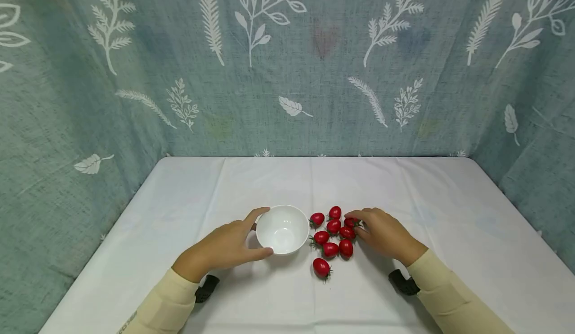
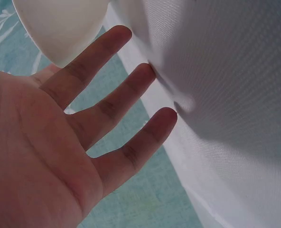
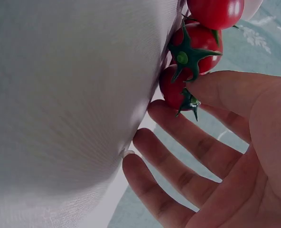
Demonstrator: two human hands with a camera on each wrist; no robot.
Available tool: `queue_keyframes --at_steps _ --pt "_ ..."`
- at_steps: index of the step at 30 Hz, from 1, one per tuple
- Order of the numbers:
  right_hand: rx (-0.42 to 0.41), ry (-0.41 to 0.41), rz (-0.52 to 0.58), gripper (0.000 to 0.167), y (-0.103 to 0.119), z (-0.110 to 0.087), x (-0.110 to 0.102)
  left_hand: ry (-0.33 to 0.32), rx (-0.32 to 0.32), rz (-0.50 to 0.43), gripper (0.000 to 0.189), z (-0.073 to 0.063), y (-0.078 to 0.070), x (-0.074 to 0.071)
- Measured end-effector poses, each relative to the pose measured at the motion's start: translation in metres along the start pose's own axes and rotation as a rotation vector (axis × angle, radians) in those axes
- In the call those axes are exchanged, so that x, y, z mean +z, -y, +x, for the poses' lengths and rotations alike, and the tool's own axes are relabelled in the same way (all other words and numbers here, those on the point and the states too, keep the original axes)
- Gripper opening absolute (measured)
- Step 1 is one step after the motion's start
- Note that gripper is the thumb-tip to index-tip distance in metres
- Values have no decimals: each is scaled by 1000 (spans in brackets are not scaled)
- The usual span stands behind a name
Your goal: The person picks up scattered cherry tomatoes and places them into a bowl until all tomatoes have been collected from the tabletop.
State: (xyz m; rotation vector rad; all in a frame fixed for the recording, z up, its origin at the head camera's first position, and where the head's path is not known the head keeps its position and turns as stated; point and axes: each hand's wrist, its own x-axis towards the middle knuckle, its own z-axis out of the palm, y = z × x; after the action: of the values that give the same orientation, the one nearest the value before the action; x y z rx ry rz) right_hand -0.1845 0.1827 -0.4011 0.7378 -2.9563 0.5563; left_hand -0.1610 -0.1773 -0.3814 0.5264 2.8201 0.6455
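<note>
My left hand (image 1: 229, 241) is at the left side of a white bowl (image 1: 283, 229), its thumb and index finger curved round the rim from near and far sides. In the left wrist view, the other fingers (image 2: 131, 85) stretch straight beside the bowl (image 2: 64, 28), tips close to the cloth. My right hand (image 1: 384, 231) is at the right edge of several red cherry tomatoes (image 1: 346, 248). Thumb and index finger pinch one cherry tomato (image 3: 171, 88) with a green calyx; the index finger is partly hidden behind it.
A white cloth (image 1: 188, 184) covers the table. Between bowl and right hand the tomatoes lie in a loose cluster, with one single tomato (image 1: 321, 267) nearer the front. Blue-green leaf-patterned curtains (image 1: 314, 89) stand round the back and sides.
</note>
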Motion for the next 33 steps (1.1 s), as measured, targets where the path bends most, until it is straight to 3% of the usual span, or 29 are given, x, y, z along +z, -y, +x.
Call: queue_keyframes --at_steps 22,33 --pt "50 30 38 25 -1 0 -9 13 13 -2 95 1 -1 -2" --pt "62 5 36 30 0 1 -5 15 25 -3 95 2 2 0"
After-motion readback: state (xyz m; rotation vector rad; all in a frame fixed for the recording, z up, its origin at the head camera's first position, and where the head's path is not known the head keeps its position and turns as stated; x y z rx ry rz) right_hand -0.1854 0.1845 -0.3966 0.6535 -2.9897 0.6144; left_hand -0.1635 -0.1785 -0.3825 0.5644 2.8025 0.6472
